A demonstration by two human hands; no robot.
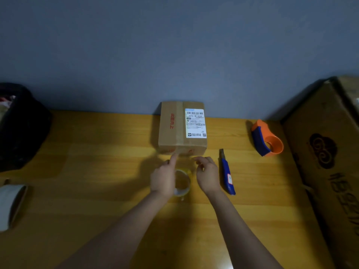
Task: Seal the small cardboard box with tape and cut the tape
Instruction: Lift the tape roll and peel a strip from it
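Note:
A small cardboard box (174,129) with a white shipping label and red print stands against the wall at the table's far middle. A strip of tape runs along its top and down its front face. A roll of clear tape (182,184) sits between my hands, just in front of the box. My left hand (165,176) holds the roll, its index finger stretched out to the box's lower front edge. My right hand (206,174) has its fingers pinched together at the roll's far side; whether tape is between them I cannot tell. A blue utility knife (227,173) lies right of my right hand.
An orange and blue tape dispenser (267,139) stands at the right. A large cardboard box (330,162) fills the right edge. A black bag (21,127) sits at the left, and a white roll (10,205) lies near the left edge of the wooden table (97,162).

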